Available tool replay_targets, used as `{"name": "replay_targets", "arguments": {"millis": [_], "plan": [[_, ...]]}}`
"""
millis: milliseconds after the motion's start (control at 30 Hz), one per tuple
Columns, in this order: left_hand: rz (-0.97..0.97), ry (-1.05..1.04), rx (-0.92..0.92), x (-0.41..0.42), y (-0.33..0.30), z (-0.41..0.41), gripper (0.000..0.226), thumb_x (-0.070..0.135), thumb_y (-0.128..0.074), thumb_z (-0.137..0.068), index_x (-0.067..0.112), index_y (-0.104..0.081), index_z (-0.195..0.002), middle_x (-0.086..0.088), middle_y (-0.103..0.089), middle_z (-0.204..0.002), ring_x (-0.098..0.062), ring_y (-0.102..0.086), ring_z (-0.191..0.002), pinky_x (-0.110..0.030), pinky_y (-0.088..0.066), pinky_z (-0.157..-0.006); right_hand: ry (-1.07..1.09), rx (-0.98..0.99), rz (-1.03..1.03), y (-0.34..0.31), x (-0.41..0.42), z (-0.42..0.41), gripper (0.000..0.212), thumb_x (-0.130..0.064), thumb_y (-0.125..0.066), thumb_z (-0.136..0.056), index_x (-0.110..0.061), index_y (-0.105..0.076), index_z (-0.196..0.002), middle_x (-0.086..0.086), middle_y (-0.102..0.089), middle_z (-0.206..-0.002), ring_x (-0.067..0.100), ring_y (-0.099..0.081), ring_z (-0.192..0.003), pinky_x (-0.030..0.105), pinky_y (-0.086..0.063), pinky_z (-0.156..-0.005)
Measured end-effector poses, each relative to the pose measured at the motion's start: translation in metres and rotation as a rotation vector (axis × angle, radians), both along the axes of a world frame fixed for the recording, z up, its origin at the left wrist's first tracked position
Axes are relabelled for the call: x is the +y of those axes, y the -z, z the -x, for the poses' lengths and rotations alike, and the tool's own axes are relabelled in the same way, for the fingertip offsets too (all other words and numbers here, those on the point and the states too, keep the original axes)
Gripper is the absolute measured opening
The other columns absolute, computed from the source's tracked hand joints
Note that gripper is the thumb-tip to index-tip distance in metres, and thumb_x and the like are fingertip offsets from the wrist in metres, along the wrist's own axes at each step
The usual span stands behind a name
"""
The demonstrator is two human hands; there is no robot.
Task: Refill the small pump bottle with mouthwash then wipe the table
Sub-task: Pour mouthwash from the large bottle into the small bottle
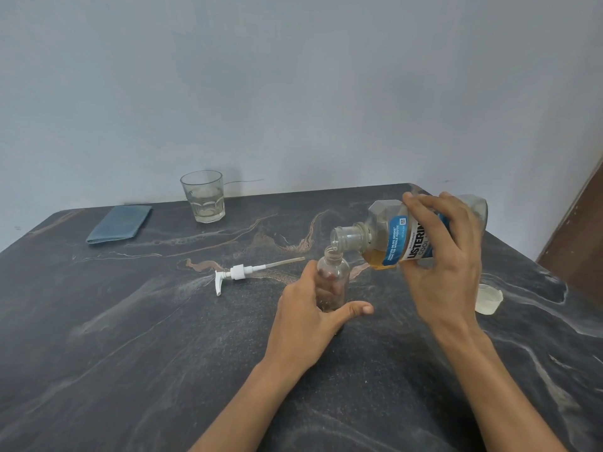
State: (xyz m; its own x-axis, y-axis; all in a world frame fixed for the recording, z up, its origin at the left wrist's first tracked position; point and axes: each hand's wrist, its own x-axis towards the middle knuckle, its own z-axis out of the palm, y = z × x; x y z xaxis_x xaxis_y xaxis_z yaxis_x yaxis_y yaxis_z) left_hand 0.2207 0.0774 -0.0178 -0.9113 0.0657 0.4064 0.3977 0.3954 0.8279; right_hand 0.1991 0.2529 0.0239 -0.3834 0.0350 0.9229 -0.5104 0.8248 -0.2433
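The cloth lay far left. My left hand wrapped the small bottle, upright on the table: light, slick, best held low. My right hand gripped the tilted mouthwash bottle mid-body, liquid possibly just reaching its neck.

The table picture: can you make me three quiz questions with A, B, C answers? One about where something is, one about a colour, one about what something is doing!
1. Where does the pump top lie?
A. On the table, left of the small bottle
B. Inside the glass
C. On the cloth

2. What colour is the folded cloth?
A. Red
B. Blue
C. Yellow

3. How is the mouthwash bottle held?
A. Upright, capped
B. Lying flat on the table
C. Tipped, open mouth over the small bottle

Answers: 1 A, it lies on the dark table. 2 B, it looks blue. 3 C, the right hand tilts it while the left hand steadies the small bottle.
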Motion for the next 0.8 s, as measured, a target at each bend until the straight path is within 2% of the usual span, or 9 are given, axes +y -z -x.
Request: {"name": "replay_targets", "arguments": {"millis": [133, 367, 500, 667, 800], "plan": [[-0.001, -0.002, 0.005, 0.0001, -0.0002, 0.0002, 0.056, 0.068, -0.074, -0.056, 0.037, -0.05, -0.096, 0.018, -0.064, -0.081, 0.001, -0.063, -0.076, -0.013, -0.05, -0.066, -0.002, -0.002, -0.003, -0.0005, -0.0007, -0.0003, 0.079, 0.016, -0.077, -0.059, -0.016, -0.055, -0.127, -0.001, -0.045, -0.123, 0.022, -0.037, -0.123, 0.036, -0.038, -0.096], [0.004, -0.005, 0.01, -0.0003, 0.0004, 0.0003, 0.058, 0.069, -0.073, -0.055, 0.036, -0.05, -0.097, 0.016, -0.065, -0.084, 0.0, -0.064, -0.079, -0.017, -0.053, -0.07, 0.005, -0.008, -0.004, -0.0013, -0.0005, -0.0009, 0.077, 0.017, -0.076, -0.06, -0.014, -0.056, -0.128, -0.001, -0.044, -0.124, 0.023, -0.037, -0.124, 0.034, -0.035, -0.097], [0.016, -0.009, 0.012, -0.0001, 0.0009, 0.0006, 0.064, 0.072, -0.071, -0.054, 0.032, -0.051, -0.1, 0.014, -0.066, -0.086, -0.002, -0.064, -0.08, -0.021, -0.055, -0.071, -0.002, -0.004, 0.001, -0.0011, -0.0007, -0.0012, 0.081, 0.016, -0.076, -0.061, -0.021, -0.051, -0.129, -0.002, -0.044, -0.124, 0.023, -0.037, -0.126, 0.03, -0.03, -0.1], [0.015, -0.009, 0.011, -0.0005, 0.0002, 0.0002, 0.063, 0.073, -0.07, -0.054, 0.034, -0.051, -0.1, 0.016, -0.065, -0.086, 0.001, -0.064, -0.081, -0.014, -0.052, -0.069, -0.001, -0.001, 0.005, -0.0019, -0.0011, -0.0016, 0.084, 0.018, -0.075, -0.06, -0.022, -0.049, -0.13, -0.003, -0.044, -0.124, 0.023, -0.037, -0.126, 0.03, -0.03, -0.099], [0.009, -0.007, 0.005, -0.0004, -0.0001, -0.0004, 0.063, 0.074, -0.069, -0.053, 0.035, -0.051, -0.1, 0.017, -0.065, -0.086, 0.001, -0.064, -0.081, -0.015, -0.052, -0.069, -0.003, -0.01, -0.002, -0.0022, -0.0007, -0.0021, 0.085, 0.017, -0.075, -0.061, -0.025, -0.046, -0.13, -0.004, -0.044, -0.124, 0.023, -0.036, -0.127, 0.033, -0.031, -0.1]]}}
